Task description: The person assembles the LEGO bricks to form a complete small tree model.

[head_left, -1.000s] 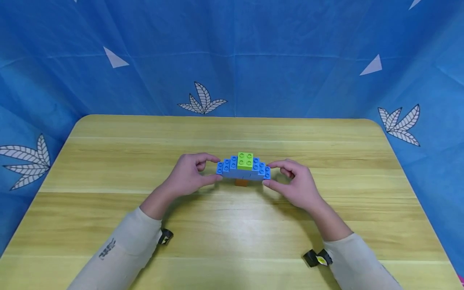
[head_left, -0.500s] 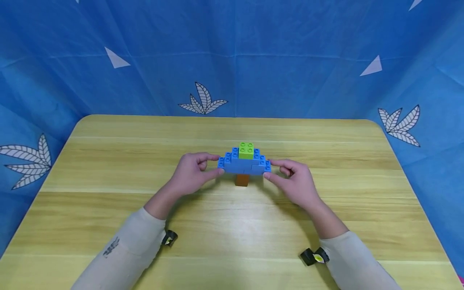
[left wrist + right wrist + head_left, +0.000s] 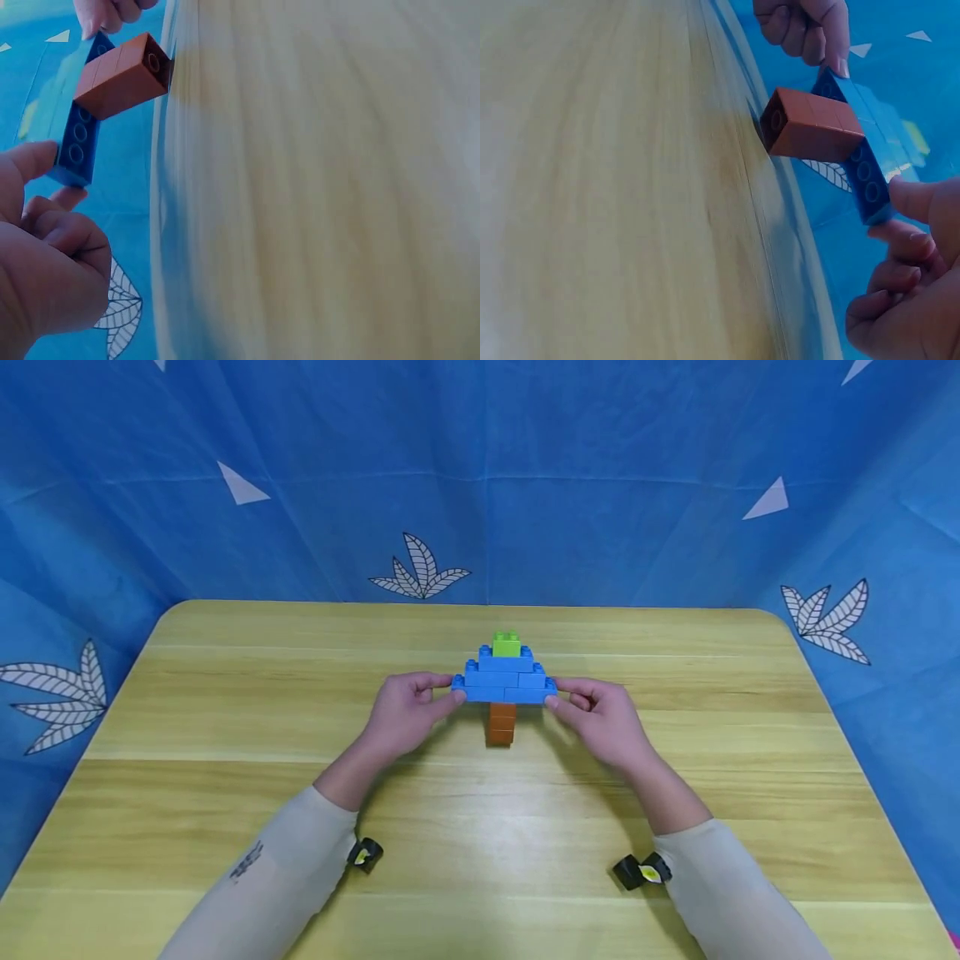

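Observation:
A tree-shaped model of toy building bricks stands between the hands in the head view. It has stepped blue tiers [image 3: 491, 679], a lime green brick [image 3: 506, 646] on top and a stacked orange-brown trunk [image 3: 502, 724] below. My left hand [image 3: 405, 714] pinches the left end of the lowest blue tier between thumb and index finger. At the opposite end, my right hand [image 3: 603, 722] pinches the same tier. Both wrist views show the hollow underside of the trunk [image 3: 124, 75] and studless hollows beneath the blue tier [image 3: 868, 180].
The wooden table [image 3: 480, 860] extends around the model on every side. Behind it hangs a blue cloth [image 3: 600, 485] printed with white leaves and triangles. Dark bands with small devices [image 3: 365, 855] sit at the sleeve cuffs.
The brick model has tipped from showing its studded top to showing its stepped front, and more of the trunk has come into view. Both hands have kept their pinch and shifted slightly away.

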`<state>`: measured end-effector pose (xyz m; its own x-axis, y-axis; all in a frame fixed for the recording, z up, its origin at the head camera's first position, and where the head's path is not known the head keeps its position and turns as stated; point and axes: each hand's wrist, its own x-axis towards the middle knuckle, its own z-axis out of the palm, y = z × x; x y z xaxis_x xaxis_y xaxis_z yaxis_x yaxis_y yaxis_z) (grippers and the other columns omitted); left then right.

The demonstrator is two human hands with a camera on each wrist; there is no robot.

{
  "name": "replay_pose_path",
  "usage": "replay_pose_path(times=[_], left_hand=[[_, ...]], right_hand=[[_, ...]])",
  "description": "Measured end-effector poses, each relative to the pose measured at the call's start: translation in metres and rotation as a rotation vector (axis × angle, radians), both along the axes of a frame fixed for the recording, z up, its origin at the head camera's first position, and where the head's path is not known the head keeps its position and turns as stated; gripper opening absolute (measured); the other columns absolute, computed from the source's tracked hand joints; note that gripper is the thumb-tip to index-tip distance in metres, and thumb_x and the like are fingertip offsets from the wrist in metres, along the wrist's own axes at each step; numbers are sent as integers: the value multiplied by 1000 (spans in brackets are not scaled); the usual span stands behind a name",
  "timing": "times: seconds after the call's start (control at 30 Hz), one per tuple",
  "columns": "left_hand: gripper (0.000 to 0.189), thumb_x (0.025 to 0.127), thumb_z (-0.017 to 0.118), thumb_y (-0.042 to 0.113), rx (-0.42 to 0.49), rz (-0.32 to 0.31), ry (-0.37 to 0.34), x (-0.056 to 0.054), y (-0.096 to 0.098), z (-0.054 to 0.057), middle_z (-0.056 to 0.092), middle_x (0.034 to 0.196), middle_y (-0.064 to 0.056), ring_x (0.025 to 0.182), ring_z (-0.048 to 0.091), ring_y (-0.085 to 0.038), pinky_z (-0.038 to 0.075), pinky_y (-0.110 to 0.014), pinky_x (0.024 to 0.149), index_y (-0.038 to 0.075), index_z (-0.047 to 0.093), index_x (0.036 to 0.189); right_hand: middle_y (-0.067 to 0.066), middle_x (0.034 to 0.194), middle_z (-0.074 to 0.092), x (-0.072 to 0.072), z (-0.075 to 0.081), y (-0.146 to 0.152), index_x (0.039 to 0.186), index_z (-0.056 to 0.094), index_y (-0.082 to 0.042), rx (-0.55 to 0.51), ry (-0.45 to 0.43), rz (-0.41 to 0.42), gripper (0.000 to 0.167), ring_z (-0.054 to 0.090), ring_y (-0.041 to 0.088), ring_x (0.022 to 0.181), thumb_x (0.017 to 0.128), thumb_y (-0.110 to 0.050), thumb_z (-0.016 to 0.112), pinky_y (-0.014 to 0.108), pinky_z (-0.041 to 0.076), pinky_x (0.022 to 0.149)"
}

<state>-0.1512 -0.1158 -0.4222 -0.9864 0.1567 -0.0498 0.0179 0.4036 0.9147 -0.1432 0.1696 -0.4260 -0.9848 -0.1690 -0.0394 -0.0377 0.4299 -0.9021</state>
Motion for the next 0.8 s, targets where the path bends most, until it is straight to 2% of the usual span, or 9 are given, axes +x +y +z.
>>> replay_pose_path(times=[0.2,0.37,0.47,0.57,0.67,0.8], left_hand=[[32,95,72,29,20,59,-59,-5,5,-6,33,53,0,45,30,-16,23,-26,46,4,74,115],[33,95,71,30,28,80,-121,-7,7,-8,36,56,0,49,33,-16,27,-27,49,3,73,114],[35,95,71,32,19,94,-157,-8,7,-9,53,68,-2,60,43,-19,37,-30,57,3,73,115],[38,96,70,33,16,112,-194,-9,8,-11,67,94,-6,79,53,-22,47,-35,73,3,72,117],[39,96,69,34,20,129,-222,-11,9,-13,68,112,-10,96,58,-25,50,-40,86,1,70,118],[39,96,69,34,2,140,-238,-12,11,-16,66,117,-12,106,58,-25,48,-42,92,1,70,117]], right_hand=[[3,66,39,-5,-4,-4,124,69,-1,13,-75,-3,36,37,20,61,97,-25,68,32,34,58],[3,66,39,-8,-6,-6,119,72,-2,27,-95,-6,31,39,22,64,99,-25,66,33,35,61],[2,65,40,-9,-6,-8,114,73,-3,48,-88,-14,28,40,22,65,99,-25,66,33,35,61],[1,64,41,-11,-8,-10,113,74,-2,74,-73,-26,28,40,21,65,99,-25,66,34,35,61],[0,62,41,-13,-11,-12,111,75,-1,103,-60,-35,29,40,20,63,99,-26,66,33,35,60],[0,62,43,-15,-14,-13,109,75,-1,135,-59,-38,29,41,19,61,99,-27,65,34,36,59]])
